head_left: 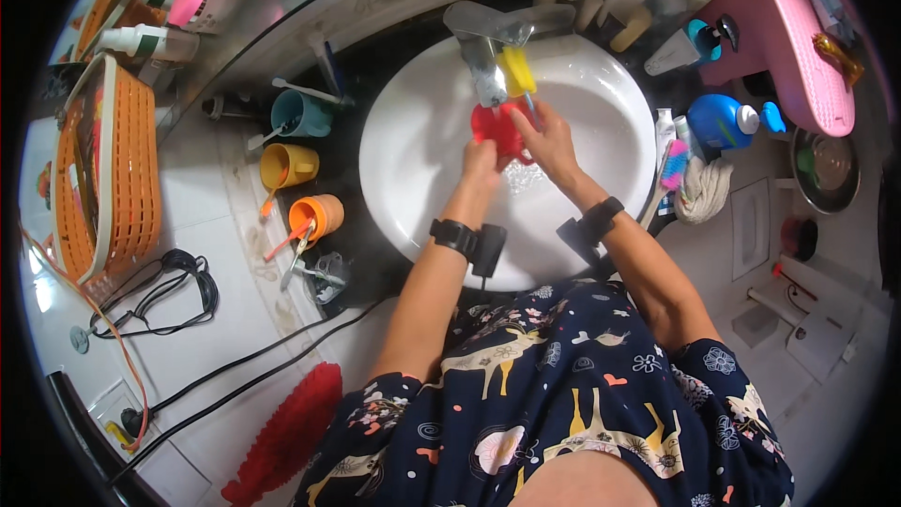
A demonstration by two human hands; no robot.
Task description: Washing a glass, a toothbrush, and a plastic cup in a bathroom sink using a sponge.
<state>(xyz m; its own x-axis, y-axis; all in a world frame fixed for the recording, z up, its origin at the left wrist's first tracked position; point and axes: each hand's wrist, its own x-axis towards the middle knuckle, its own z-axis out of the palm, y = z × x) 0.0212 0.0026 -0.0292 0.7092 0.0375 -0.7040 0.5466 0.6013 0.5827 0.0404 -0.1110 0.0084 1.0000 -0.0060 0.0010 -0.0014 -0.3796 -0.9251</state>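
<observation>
Left hand curled on red cup | right hand alongside, grip unclear | sink rim well apart

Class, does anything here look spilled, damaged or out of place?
Nothing looks plainly spilled or damaged. The black cable left of the washbasin looks untidy, though: it is bunched in loose loops against white tiles.

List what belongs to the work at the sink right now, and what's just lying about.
Part of the work:
red cup, at the left hand
yellow scrubber, at the right hand
tap
sink

Apparently just lying about:
yellow mug
orange cup
blue bottle
black cable
</observation>
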